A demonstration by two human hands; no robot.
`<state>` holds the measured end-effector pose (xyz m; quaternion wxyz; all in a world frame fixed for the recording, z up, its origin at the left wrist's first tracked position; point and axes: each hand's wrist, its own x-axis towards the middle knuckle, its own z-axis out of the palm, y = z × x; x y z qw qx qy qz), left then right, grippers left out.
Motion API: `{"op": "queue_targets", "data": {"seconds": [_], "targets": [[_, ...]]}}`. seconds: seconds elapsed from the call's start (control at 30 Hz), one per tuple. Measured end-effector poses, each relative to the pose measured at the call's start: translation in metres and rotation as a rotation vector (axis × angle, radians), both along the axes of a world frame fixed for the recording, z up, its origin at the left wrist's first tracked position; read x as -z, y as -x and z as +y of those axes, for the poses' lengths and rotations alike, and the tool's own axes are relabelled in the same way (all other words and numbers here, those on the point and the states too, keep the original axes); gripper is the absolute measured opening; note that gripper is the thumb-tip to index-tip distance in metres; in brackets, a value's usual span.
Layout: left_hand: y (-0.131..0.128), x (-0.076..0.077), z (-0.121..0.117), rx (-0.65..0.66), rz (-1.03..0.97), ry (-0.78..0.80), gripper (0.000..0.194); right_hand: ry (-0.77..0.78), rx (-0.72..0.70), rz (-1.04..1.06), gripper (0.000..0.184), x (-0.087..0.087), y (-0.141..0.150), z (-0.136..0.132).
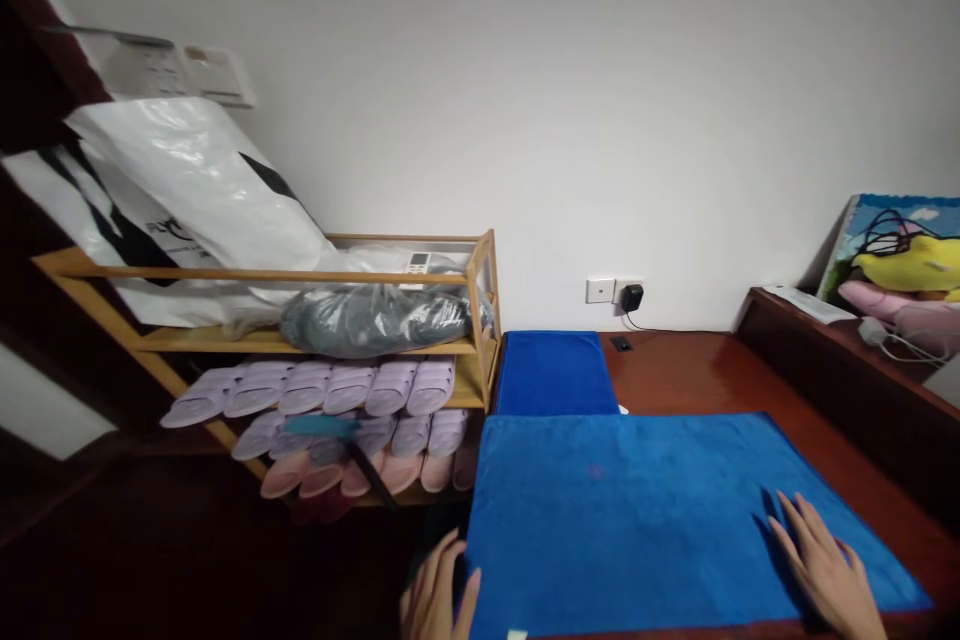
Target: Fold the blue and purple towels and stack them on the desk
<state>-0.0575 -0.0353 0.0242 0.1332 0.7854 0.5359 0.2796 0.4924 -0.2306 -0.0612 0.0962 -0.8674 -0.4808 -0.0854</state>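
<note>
A blue towel (637,520) lies spread flat over the front of the reddish-brown wooden desk (675,360). My right hand (821,560) is over its right side, fingers stretched out, holding nothing. At the towel's left edge is my left hand (439,590), thumb apart from the fingers; I see nothing in it, and its lower part is cut off by the frame. Behind the spread towel, a darker blue folded cloth (555,375) rests on the desk against the wall.
Left of the desk stands a wooden rack (480,320) with rows of lilac slippers (349,388) and pink slippers (401,470). White plastic bags (195,180) lie on its top. A black plug (631,298) sits in the wall socket. Plush toys (911,265) occupy the raised ledge at right.
</note>
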Motion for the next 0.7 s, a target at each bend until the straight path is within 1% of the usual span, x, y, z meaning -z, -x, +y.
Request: {"op": "queue_targets", "data": {"seconds": [0.03,0.07,0.13,0.17,0.2,0.27,0.33,0.4,0.47,0.53,0.57,0.63,0.67,0.7], "targets": [[-0.021,-0.009,0.0,0.075,0.045,-0.068,0.039,-0.008,0.012,0.007,0.059,0.007,-0.005,-0.015],[-0.044,-0.017,0.0,0.174,0.091,-0.132,0.042,-0.026,0.053,0.024,0.06,0.013,-0.008,-0.026],[-0.09,-0.026,0.0,0.339,0.199,-0.184,0.05,-0.072,0.16,0.074,0.064,0.019,-0.008,-0.037],[-0.109,-0.025,0.0,0.362,0.244,-0.188,0.053,-0.094,0.206,0.1,0.066,0.019,-0.006,-0.037],[-0.123,-0.022,0.0,0.335,0.277,-0.187,0.055,-0.112,0.237,0.119,0.067,0.017,-0.003,-0.035],[-0.137,-0.008,0.002,0.239,0.322,-0.174,0.057,-0.131,0.255,0.129,0.066,0.012,0.004,-0.028],[-0.134,0.007,0.006,0.185,0.356,-0.16,0.057,-0.15,0.269,0.106,0.066,0.007,0.008,-0.024],[-0.123,0.015,0.009,0.211,0.389,-0.144,0.055,-0.171,0.279,0.094,0.066,0.007,0.007,-0.027],[-0.11,0.015,0.01,0.234,0.411,-0.128,0.052,-0.187,0.265,0.125,0.065,0.01,0.002,-0.031],[-0.096,0.011,0.01,0.214,0.425,-0.119,0.052,-0.202,0.256,0.187,0.067,0.011,-0.001,-0.03],[-0.089,0.01,0.009,0.189,0.433,-0.116,0.053,-0.222,0.272,0.209,0.069,0.008,0.0,-0.024],[-0.076,0.008,0.006,0.144,0.45,-0.104,0.054,-0.284,0.303,0.218,0.072,-0.007,0.016,0.002],[-0.071,0.009,0.004,0.137,0.46,-0.093,0.054,-0.314,0.28,0.204,0.073,-0.018,0.031,0.022],[-0.067,0.009,0.003,0.131,0.466,-0.08,0.054,-0.324,0.176,0.199,0.071,-0.031,0.05,0.045]]}}
